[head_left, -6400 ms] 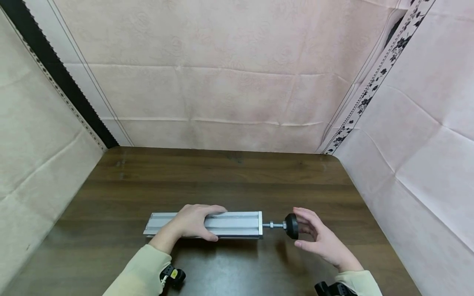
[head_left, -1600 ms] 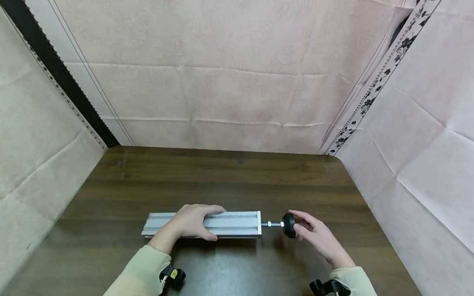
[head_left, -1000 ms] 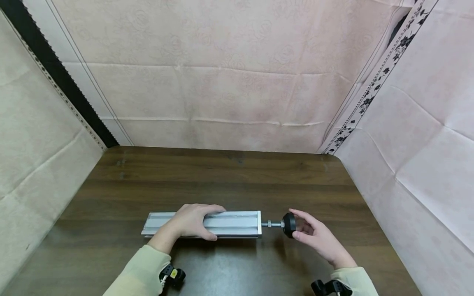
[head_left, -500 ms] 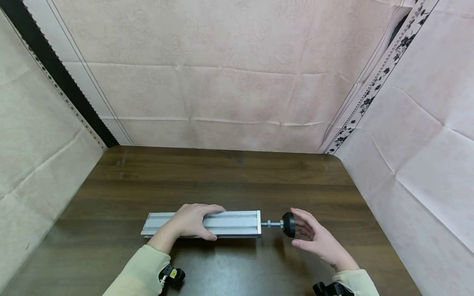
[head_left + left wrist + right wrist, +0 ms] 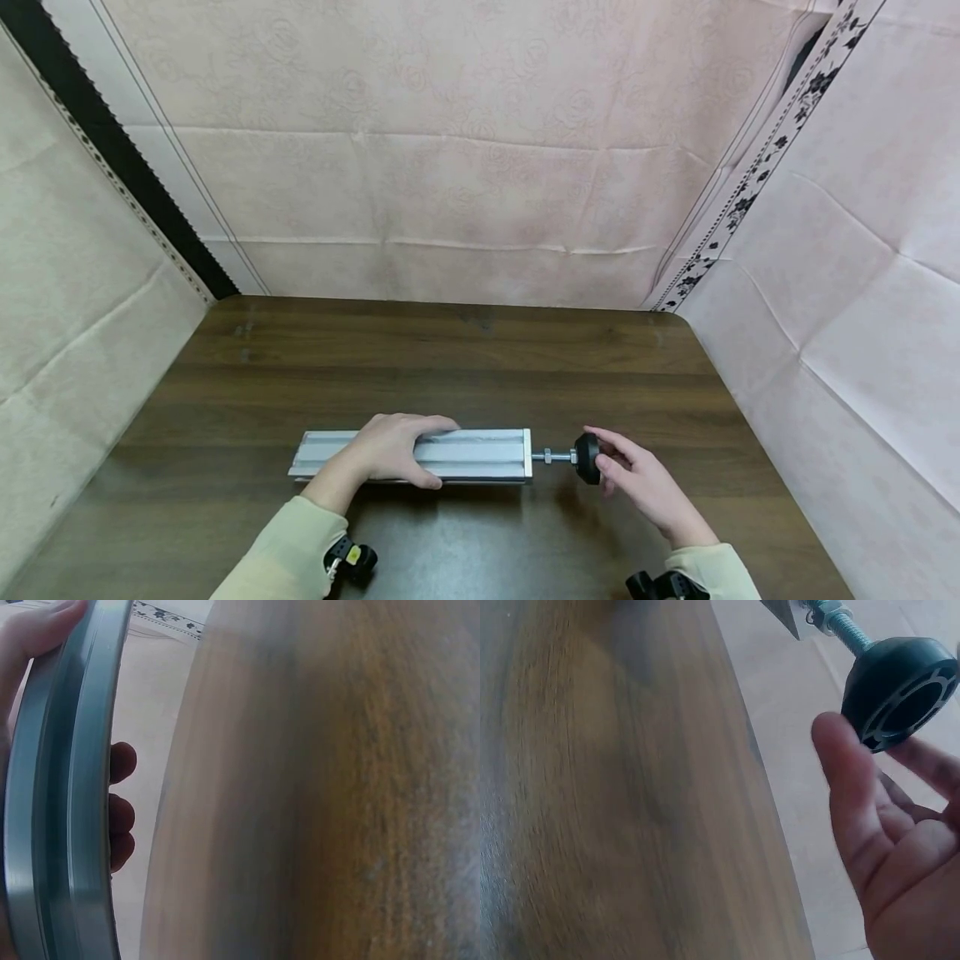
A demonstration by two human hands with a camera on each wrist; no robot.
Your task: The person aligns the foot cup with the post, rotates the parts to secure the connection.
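Note:
An aluminium profile lies level above the wooden table, gripped across its middle by my left hand. In the left wrist view, my fingertips wrap round the far side of the grooved profile. From its right end sticks a threaded rod with nuts, tipped by a black levelling foot. My right hand pinches the foot's rim between thumb and fingers. Seen in the right wrist view, the thumb touches the edge of the ribbed, hollow foot; its far side is partly hidden.
The brown wooden table has rounded far corners. Pale cloth walls rise behind it and on both sides. Black camera mounts sit on both wrists.
Half a second ago my right thumb and fingers were spread apart at the foot; now they have come together on its rim. My left hand and the profile stay almost in place.

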